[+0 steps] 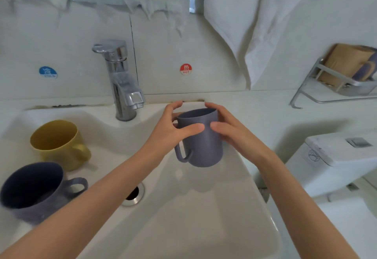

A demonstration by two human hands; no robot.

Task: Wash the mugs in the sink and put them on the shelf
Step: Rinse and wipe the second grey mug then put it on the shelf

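Observation:
A blue-grey mug hangs upright above the right part of the white sink, its handle pointing left and down. My left hand grips its left side with the thumb across the front. My right hand holds its right side, fingers over the far rim. A yellow mug stands at the sink's left. In front of it a dark blue mug leans toward me. A metal wire shelf on the right wall holds a tan mug and part of a blue one.
A chrome tap stands at the back of the sink, its spout left of the held mug. The drain lies under my left forearm. A white towel hangs on the wall. A toilet cistern stands to the right.

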